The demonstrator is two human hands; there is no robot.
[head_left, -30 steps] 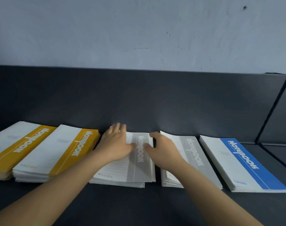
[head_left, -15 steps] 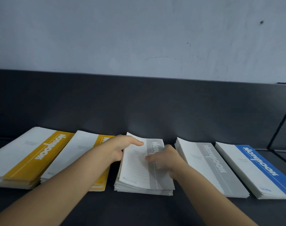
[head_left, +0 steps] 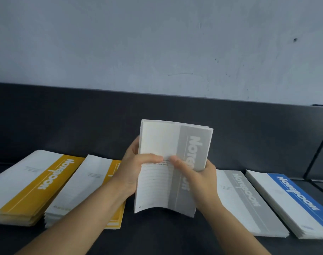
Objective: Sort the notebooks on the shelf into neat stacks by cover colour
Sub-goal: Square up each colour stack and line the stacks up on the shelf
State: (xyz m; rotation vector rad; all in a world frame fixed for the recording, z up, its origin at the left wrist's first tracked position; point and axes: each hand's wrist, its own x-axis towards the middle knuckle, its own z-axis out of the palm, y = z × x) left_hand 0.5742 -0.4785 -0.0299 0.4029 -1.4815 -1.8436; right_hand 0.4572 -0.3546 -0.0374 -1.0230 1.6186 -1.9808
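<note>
1. The dark shelf point(head_left: 157, 236) carries four flat stacks of notebooks. Left of the fingers, the outer yellow stack point(head_left: 28, 186) and the inner yellow stack point(head_left: 87, 183) lie side by side. Right of the fingers lies a grey-banded stack point(head_left: 245, 201), and just beyond it a blue-banded stack point(head_left: 289, 197).
2. A fifth lot, the held grey-banded notebooks point(head_left: 168, 142), stands tilted almost upright between the two hands. It is over the gap between the inner yellow stack and the grey-banded stack. Its grey band is on the right, and the front cover's lower edge curls outward. Whether its bottom edge touches the shelf cannot be told.
3. Both forearms come in from the lower edge of the view and converge on the bundle. The left hand point(head_left: 131, 170) takes its left edge and the right hand point(head_left: 203, 179) its right edge.
4. The left hand's fingers point(head_left: 134, 147) curl behind the bundle, and its thumb lies across the front cover, so it grips the notebooks.
5. The right thumb presses on the front cover, its tip just beside the left thumb's. The right hand's fingers are hidden behind the bundle, and it grips too.
6. Beyond the fingers rise the shelf's dark back panel point(head_left: 65, 122) and a pale wall point(head_left: 157, 43).
</note>
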